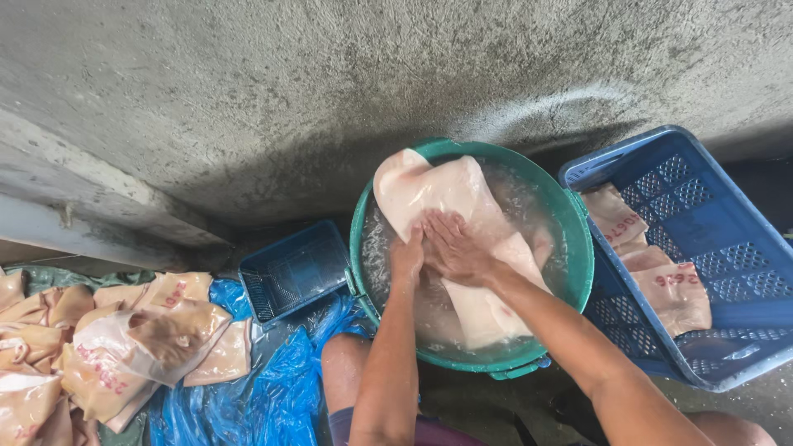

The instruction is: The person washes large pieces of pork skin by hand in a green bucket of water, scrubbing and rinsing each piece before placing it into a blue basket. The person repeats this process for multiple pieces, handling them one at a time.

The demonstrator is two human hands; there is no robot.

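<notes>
Pale slab (462,223) lies in the green tub (578,272), long axis running far-left rim to near-right. My right hand (453,248) pressed flat mid-slab, fingers spread; left hand (406,258) curled on its edge, touching.

2 hands side by side — L hand (406,258) curled, R hand (453,248) flat.

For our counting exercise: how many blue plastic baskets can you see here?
2: a small basket left of the green tub, and a large basket right of it. Others may lie outside the view.
</notes>
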